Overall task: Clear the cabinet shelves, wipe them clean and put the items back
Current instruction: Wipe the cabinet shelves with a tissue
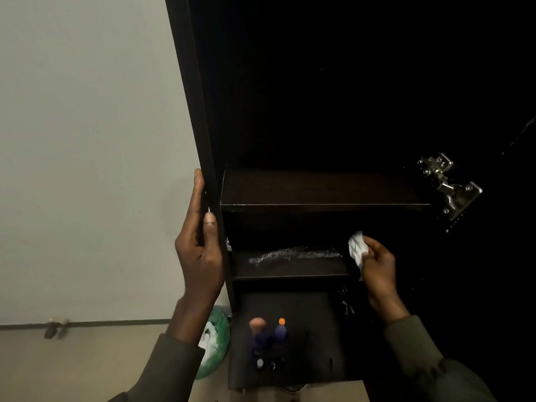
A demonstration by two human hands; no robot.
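Bottom shelf (313, 314): 2 blue bottles (269, 335); right hand (377, 265) grips tissue (357, 248).

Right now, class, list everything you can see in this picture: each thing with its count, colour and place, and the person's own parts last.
cabinet: one, dark brown, open, beside the wall
upper shelf: one, dark, bare
lower shelf: one, dark, under the upper shelf
clear plastic wrap: one, crumpled, on the lower shelf
hinge: one, silver, right side
bottles: two, dark blue, peach and orange caps, bottom level
green bag: one, on the floor, left of the cabinet
white cloth: one, crumpled
left hand: grips the cabinet's side panel
right hand: holds the white cloth
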